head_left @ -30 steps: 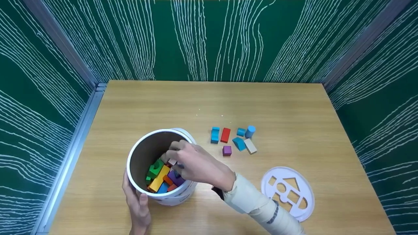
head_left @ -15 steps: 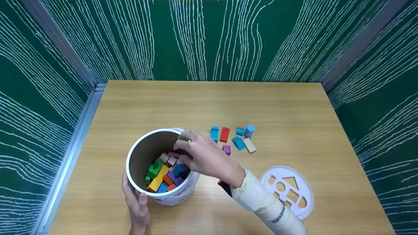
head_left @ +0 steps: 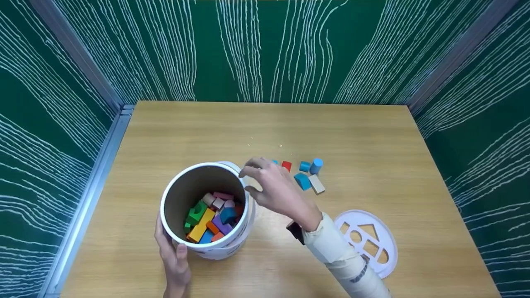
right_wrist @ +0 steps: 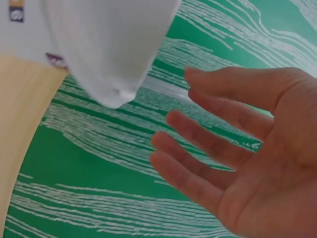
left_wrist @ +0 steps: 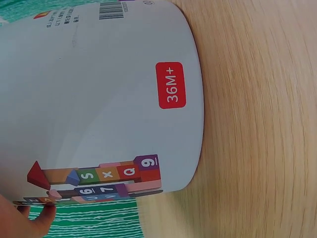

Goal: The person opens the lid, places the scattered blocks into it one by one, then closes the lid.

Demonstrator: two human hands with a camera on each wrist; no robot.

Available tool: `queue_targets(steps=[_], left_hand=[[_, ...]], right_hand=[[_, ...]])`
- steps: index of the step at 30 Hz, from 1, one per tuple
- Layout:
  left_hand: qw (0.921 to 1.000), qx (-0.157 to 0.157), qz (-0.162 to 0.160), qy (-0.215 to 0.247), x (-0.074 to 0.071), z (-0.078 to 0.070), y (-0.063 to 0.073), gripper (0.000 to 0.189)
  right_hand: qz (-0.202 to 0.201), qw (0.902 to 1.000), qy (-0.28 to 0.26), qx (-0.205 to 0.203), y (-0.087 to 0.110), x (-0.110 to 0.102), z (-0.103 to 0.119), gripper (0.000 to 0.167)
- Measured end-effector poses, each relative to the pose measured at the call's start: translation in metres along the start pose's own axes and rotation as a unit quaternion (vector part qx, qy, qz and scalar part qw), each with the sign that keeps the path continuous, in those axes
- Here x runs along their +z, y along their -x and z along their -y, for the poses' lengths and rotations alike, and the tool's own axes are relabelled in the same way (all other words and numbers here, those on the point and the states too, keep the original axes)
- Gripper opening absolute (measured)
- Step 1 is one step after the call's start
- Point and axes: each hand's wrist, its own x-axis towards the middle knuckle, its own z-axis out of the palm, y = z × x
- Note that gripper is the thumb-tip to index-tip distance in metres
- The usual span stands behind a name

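My left hand (head_left: 174, 265) grips the left side of a white bucket (head_left: 219, 253), thumb in front just under the rim. Inside lie several coloured toy blocks, among them a yellow block (head_left: 199, 227), a green block (head_left: 196, 213) and a purple block (head_left: 222, 225). Over the bucket's right rim is my right hand (head_left: 275, 188), holding nothing, its fingers loosely bent and apart. In the right wrist view the palm (right_wrist: 277, 168) shows bare beside the bucket (right_wrist: 109, 44). The left wrist view shows the bucket's printed wall (left_wrist: 99, 99).
Right of the bucket lie a blue cylinder (head_left: 316, 166), a small blue block (head_left: 305, 166), a curved blue block (head_left: 302, 181) and a beige block (head_left: 317, 184). My right hand partly covers a red block (head_left: 286, 165). A white lid with shaped holes (head_left: 360, 217) lies at right, partly behind my sleeve.
My right hand has come up out of the bucket and moved right, past the rim, uncovering the blocks inside and hiding some on the table. The left hand stays on the bucket.
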Motion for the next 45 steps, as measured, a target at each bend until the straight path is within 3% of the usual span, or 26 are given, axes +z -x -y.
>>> queue_targets(steps=[8, 17, 27, 38, 45], left_hand=[[0.9999, -0.004, -0.002, 0.014, 0.001, -0.002, 0.000, 0.067], [0.9988, 0.048, -0.001, 0.014, 0.000, 0.008, 0.000, 0.065], [0.9996, 0.028, 0.003, 0.006, 0.001, 0.002, 0.000, 0.065], [0.9999, 0.014, 0.003, 0.006, 0.000, 0.000, 0.000, 0.067], [0.9998, 0.019, 0.005, -0.001, 0.001, 0.001, -0.001, 0.066]], right_hand=[[-0.012, 0.9994, -0.005, 0.031, 0.007, 0.008, -0.020, 0.025], [-0.036, 0.9986, 0.016, 0.035, 0.012, 0.020, -0.041, 0.021], [-0.011, 0.9949, 0.004, 0.100, 0.014, 0.040, -0.073, 0.024], [0.018, 0.9845, -0.038, 0.171, 0.017, 0.064, -0.105, 0.029], [0.021, 0.9846, -0.019, 0.173, 0.022, 0.078, -0.121, 0.026]])
